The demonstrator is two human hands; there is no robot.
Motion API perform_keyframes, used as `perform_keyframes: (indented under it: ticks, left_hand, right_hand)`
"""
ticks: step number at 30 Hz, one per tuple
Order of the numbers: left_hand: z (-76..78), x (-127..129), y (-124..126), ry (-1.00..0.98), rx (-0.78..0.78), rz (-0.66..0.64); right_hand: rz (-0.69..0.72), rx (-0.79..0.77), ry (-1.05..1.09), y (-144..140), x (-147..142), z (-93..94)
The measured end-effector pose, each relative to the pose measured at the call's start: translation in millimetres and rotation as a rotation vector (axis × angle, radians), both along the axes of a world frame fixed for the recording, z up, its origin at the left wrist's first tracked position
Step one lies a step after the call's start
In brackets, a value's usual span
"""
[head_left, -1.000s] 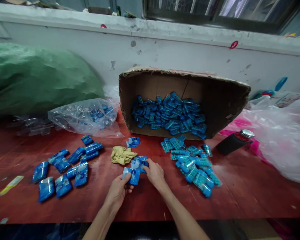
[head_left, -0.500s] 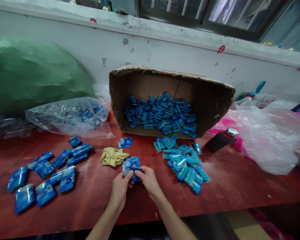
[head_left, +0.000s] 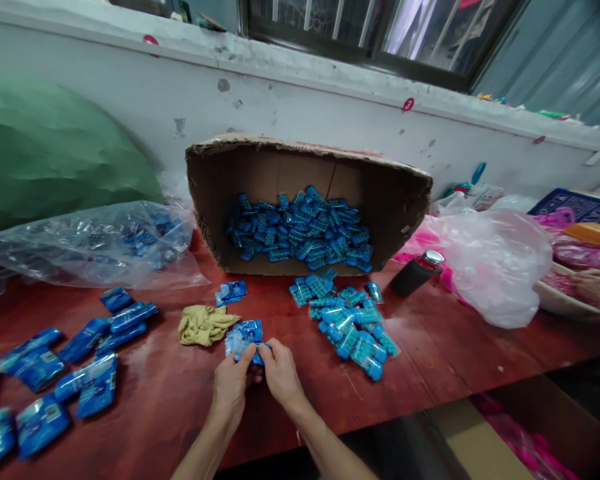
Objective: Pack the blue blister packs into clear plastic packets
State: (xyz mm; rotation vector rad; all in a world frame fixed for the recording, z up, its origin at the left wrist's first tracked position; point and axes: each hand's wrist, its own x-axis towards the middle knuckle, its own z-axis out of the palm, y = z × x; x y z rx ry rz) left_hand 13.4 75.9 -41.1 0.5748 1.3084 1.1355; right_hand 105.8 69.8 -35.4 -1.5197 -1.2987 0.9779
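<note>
Your left hand point(head_left: 231, 387): fingers pinch the near edge of a small blue packet point(head_left: 250, 347).
Your right hand point(head_left: 280, 375): fingertips grip the same packet from its right side.
Packet: held between both hands just above the red table point(head_left: 190, 400), touching a small stack of packets point(head_left: 244, 332) behind it.
Yellow cloth point(head_left: 203, 325): just left of the stack.
Blue trays point(head_left: 347, 320): loose heap to your right, spilling from the tipped cardboard box point(head_left: 405, 200).
Filled packets point(head_left: 70, 367): scattered well to your left.
</note>
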Motion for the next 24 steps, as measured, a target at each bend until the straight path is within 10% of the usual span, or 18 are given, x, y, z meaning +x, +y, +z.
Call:
perform_keyframes:
  ticks: [8, 14, 24]
  left_hand:
    - [11.1, -10.0, -13.2, -0.216, -0.150, -0.156]
    - [4.4, -14.2, -19.2, -0.330, -0.230, -0.130]
    - [10.0, -23.8, -25.1, -0.479, -0.393, -0.079]
  right_hand:
    - [0.037, 0.106, -0.302, -21.1, 34.8, 12.9]
    - [-0.460, 0.201, -0.914, -32.4, 120.1, 11.0]
    - [-0.174, 0.269, -0.876, -11.8, 91.2, -15.0]
